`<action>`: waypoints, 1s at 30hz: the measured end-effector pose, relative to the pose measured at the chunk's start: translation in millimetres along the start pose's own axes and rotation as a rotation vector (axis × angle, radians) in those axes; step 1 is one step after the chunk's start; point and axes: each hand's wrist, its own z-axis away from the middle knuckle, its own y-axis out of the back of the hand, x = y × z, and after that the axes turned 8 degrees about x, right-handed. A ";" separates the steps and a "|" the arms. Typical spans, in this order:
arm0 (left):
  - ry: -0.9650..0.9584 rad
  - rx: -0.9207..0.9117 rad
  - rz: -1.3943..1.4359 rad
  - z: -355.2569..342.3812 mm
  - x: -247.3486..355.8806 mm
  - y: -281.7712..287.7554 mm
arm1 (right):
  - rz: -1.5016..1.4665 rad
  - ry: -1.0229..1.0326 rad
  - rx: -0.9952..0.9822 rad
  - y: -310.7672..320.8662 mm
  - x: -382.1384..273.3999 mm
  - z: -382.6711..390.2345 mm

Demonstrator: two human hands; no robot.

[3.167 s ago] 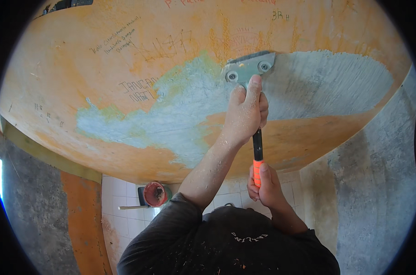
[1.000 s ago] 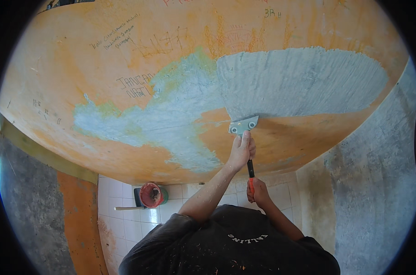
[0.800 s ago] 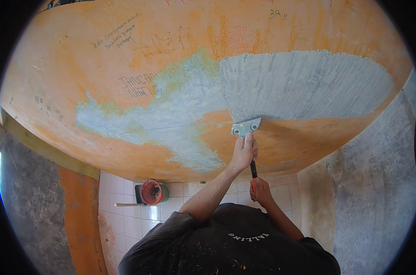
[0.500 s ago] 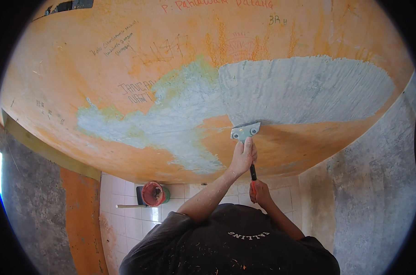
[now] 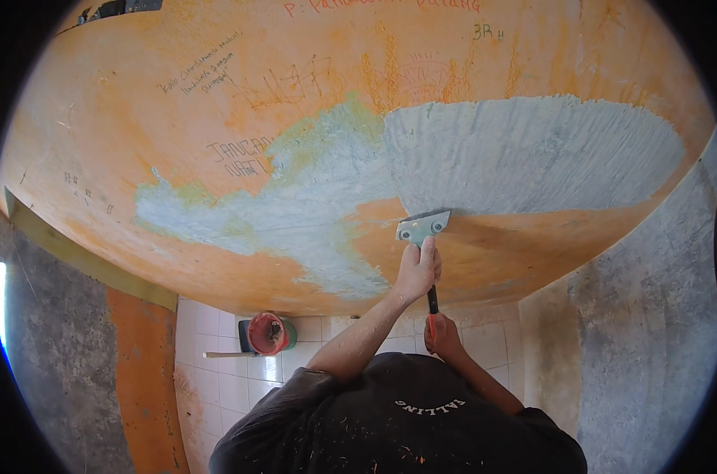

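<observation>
My left hand (image 5: 418,270) is closed around the upper handle of a wide-bladed scraper (image 5: 423,227), its thumb up against the metal head. Below it, my right hand (image 5: 444,336) grips the orange-red lower end of the same handle. The blade's edge lies against the orange wall (image 5: 485,249), at the lower border of a large scraped grey-white patch (image 5: 532,158). To the left of the blade, a paler, uneven bare patch with greenish edges (image 5: 319,189) spreads across the wall.
A red bucket (image 5: 268,333) stands on the white tiled floor (image 5: 226,387) at the lower left, beside a dark tool with a pale wooden handle (image 5: 226,355). Grey walls (image 5: 635,340) rise at both sides. Scribbles mark the orange paint above.
The view has shifted slightly, so the wall appears a little further right. Both hands keep their hold on the scraper, and its blade stays near the same spot, with the handle slightly more upright.
</observation>
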 end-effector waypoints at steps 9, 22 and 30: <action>0.081 0.033 0.063 5.8 8.6 -3.3 | -0.031 -0.057 0.056 -10.1 -1.4 12.3; 0.070 0.035 0.061 2.8 10.5 -3.8 | 0.023 -0.046 0.055 -6.9 0.8 9.8; 0.077 0.045 0.033 4.8 15.9 -3.1 | 0.056 0.002 0.051 -11.1 4.7 8.0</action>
